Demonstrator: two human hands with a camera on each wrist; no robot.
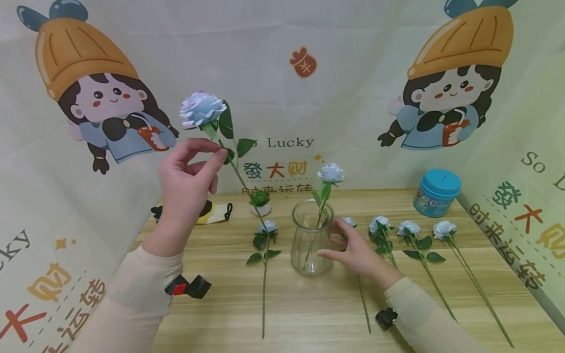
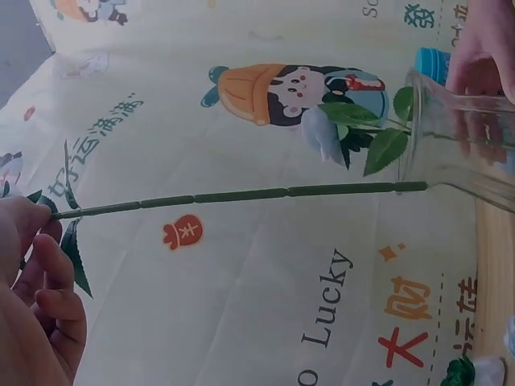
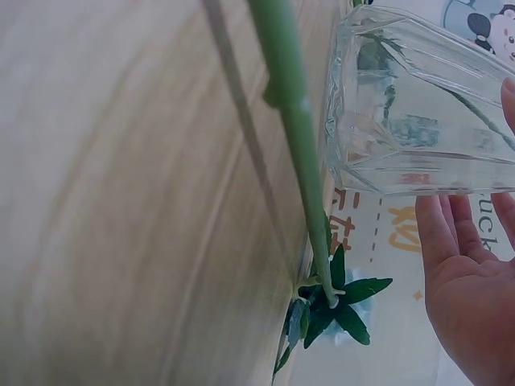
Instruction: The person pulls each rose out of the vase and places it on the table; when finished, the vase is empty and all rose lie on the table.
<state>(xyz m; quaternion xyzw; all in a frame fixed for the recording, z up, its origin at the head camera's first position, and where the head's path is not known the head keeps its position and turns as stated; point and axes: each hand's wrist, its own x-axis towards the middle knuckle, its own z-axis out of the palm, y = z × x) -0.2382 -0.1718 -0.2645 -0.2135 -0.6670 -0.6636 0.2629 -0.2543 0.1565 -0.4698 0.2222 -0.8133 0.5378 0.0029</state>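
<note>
My left hand pinches the stem of a pale blue artificial rose just below its bloom, raised left of the glass vase. The long green stem slants down, and its lower end overlaps the vase's rim in the left wrist view. Another pale blue rose stands in the vase, bloom above the rim. My right hand holds the vase's right side, thumb in front and fingers behind. Beyond a close green stem in the right wrist view, the vase base shows above the right fingers.
One rose lies on the wooden table left of the vase. Several more, including a rose at far right, lie to its right. A blue tub, a small potted plant and a yellow-black item sit toward the back.
</note>
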